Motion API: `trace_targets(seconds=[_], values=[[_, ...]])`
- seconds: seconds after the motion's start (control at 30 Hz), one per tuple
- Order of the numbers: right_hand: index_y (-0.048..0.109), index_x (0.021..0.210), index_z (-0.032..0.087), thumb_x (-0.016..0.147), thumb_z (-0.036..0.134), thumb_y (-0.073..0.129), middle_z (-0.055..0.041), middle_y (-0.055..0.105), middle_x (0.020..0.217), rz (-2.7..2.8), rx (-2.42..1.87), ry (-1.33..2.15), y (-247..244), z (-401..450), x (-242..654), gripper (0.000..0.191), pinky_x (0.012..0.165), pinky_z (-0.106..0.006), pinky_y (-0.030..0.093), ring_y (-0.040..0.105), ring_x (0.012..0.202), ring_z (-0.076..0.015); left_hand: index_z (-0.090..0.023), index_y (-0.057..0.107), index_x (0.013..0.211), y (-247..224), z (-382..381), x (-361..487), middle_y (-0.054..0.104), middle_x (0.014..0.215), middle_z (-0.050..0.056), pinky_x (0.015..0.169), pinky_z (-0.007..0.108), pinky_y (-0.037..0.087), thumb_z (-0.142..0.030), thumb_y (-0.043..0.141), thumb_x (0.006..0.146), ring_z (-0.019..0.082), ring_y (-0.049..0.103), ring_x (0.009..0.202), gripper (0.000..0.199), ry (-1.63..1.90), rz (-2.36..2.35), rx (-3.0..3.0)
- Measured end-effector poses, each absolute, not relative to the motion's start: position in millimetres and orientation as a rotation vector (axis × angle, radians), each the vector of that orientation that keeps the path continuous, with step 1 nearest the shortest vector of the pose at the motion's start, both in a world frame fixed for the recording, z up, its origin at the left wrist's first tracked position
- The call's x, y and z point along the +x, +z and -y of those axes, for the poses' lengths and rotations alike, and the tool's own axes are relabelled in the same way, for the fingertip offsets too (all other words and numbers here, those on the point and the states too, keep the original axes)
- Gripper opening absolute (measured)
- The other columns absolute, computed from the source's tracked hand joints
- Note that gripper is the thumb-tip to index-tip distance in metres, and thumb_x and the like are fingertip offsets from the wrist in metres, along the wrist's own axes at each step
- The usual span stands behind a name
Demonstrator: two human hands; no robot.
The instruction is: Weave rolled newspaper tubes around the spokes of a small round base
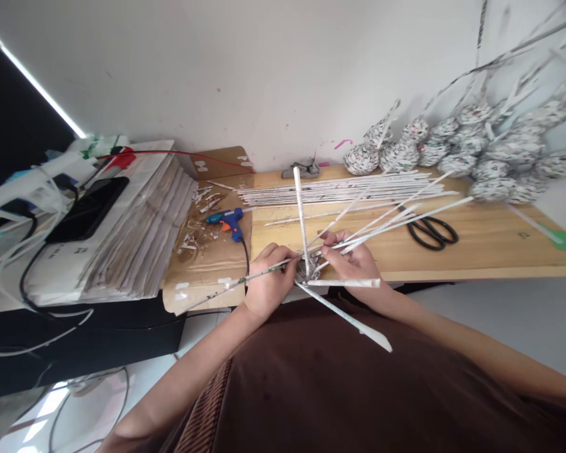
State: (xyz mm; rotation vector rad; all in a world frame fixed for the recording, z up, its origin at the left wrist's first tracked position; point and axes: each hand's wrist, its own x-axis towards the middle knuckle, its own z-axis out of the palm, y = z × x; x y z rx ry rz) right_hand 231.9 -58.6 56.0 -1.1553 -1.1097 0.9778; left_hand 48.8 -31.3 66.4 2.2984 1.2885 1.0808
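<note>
Left hand (271,277): pinching a long paper strip (236,285) | Right hand (356,259): gripping paper sticks (396,228) | Small woven paper piece (307,269): between both hands | Scissors (429,234): on table (490,245)

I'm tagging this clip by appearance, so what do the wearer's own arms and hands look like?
The left hand and right hand are gloveless, with no watch or bracelet showing. The forearms are bare, without visible markings. A dark brown garment is worn; its sleeve ends are unclear.

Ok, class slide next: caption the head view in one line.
Left hand and right hand hold a small paper weave with splayed paper rods at a wooden table, scissors and glue gun nearby.
</note>
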Motion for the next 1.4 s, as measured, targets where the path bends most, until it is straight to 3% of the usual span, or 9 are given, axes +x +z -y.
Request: trace_targets(seconds=[0.1,0.33,0.5,0.63,0.83,1.23,1.4], values=[[0.058,0.092,0.023,0.088,0.033,0.067,-0.0076,0.071,0.112,1.143,-1.063,1.052,57.3,61.1,229.9,0.014,0.083,-0.035,0.057,0.070,0.096,-0.0195,-0.020,0.070,0.080,66.5,30.7,49.2,0.069,0.079,0.003,0.073,0.028,0.051,-0.013,0.068,0.086,0.017,0.066,0.077,0.010,1.079,-1.284,2.286],[0.059,0.101,0.023,0.090,0.030,0.068,-0.0048,0.071,0.102,1.266,-0.979,0.948,59.0,64.5,226.4,0.016,0.075,-0.031,0.057,0.070,0.086,-0.0172,-0.020,0.074,0.084,65.3,29.4,50.7,0.069,0.082,0.003,0.075,0.026,0.053,-0.008,0.069,0.085,0.015,0.067,0.079,0.013,1.140,-1.201,2.220],[0.062,0.095,0.022,0.088,0.034,0.072,-0.0007,0.069,0.084,1.153,-1.092,0.925,60.0,61.0,230.3,0.017,0.064,-0.027,0.057,0.066,0.070,-0.0138,-0.020,0.076,0.089,55.8,30.7,51.1,0.070,0.088,0.003,0.078,0.024,0.054,-0.011,0.070,0.086,0.013,0.068,0.083,0.011,1.293,-1.111,2.186],[0.063,0.096,0.023,0.085,0.038,0.075,0.0004,0.070,0.084,1.084,-1.061,1.001,59.8,58.8,231.0,0.022,0.065,-0.029,0.059,0.068,0.070,-0.0141,-0.022,0.076,0.092,46.7,30.6,48.1,0.068,0.089,0.003,0.076,0.023,0.053,-0.015,0.067,0.090,0.012,0.067,0.081,0.012,1.318,-1.076,2.218],[0.063,0.080,0.020,0.074,0.042,0.085,0.0018,0.068,0.069,1.071,-1.087,1.069,65.0,59.6,228.2,0.032,0.059,-0.025,0.057,0.067,0.061,-0.0131,-0.022,0.074,0.101,48.1,31.2,45.2,0.064,0.087,0.003,0.075,0.024,0.053,-0.015,0.062,0.092,0.013,0.065,0.080,0.016,1.257,-1.009,2.354],[0.060,0.077,0.023,0.075,0.051,0.081,0.0016,0.068,0.067,1.035,-1.169,1.001,61.9,61.6,227.6,0.036,0.058,-0.029,0.058,0.067,0.060,-0.0156,-0.019,0.070,0.093,58.0,31.9,48.2,0.063,0.081,0.003,0.069,0.025,0.053,-0.014,0.060,0.089,0.015,0.063,0.075,0.011,1.138,-1.057,2.459],[0.066,0.079,0.021,0.087,0.047,0.070,-0.0012,0.072,0.074,1.200,-1.200,1.015,63.3,63.9,234.7,0.027,0.064,-0.029,0.056,0.068,0.068,-0.0168,-0.019,0.068,0.087,57.3,30.3,49.9,0.061,0.078,0.002,0.064,0.024,0.050,-0.012,0.060,0.086,0.014,0.062,0.070,0.011,1.147,-1.121,2.440]])
